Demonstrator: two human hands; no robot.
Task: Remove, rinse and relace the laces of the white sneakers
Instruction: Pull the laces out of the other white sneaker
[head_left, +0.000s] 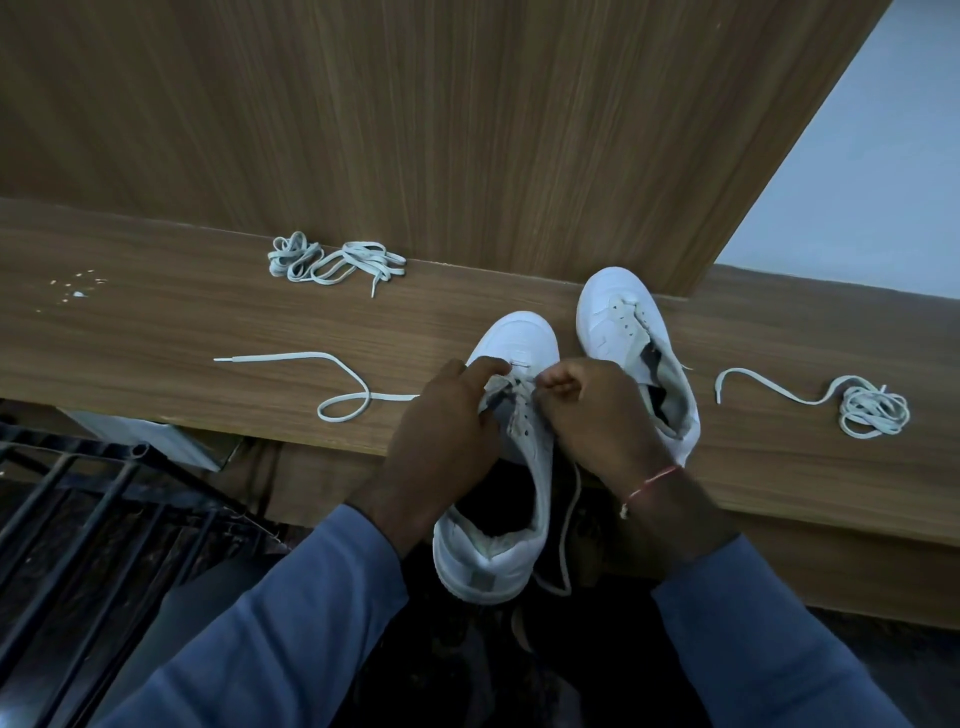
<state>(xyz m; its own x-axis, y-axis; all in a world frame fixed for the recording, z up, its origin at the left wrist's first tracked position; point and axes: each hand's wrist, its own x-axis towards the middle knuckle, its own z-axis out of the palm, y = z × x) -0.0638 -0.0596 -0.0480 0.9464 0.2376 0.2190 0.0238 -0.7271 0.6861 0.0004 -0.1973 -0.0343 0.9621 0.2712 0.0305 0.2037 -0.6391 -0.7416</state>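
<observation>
Near sneaker: the near sneaker (530, 431) lay at the lower centre of the frame, with its long axis almost vertical in the picture. The toe pointed to the upper edge and rested on the desk (156, 322). The heel hung over the front edge of the desk, toward the lower frame.
Far sneaker: the far sneaker (623, 332) stood just beside it, to the right and higher, fully on the desk. Its toe pointed up and slightly left, near the wooden panel (415, 130).
Lace: the lace (332, 356) came out from the front eyelets and ran left over the desk. It made one loop and ended with its tip at the middle left. Another part hung down along the right side of the near sneaker.
Left side: the left grip (441, 431), a bare hand, came from the lower left and grasped the near sneaker at its left wall. The index finger was stretched onto the front part.
Right side: the right grip (597, 415) was bent at the wrist with its fingers curled, and it pinched the lace at the front eyelets.
Other laces: one lace bundle (332, 262) lay at the upper left of the desk, and a second lace bundle (872, 405) at the right.
</observation>
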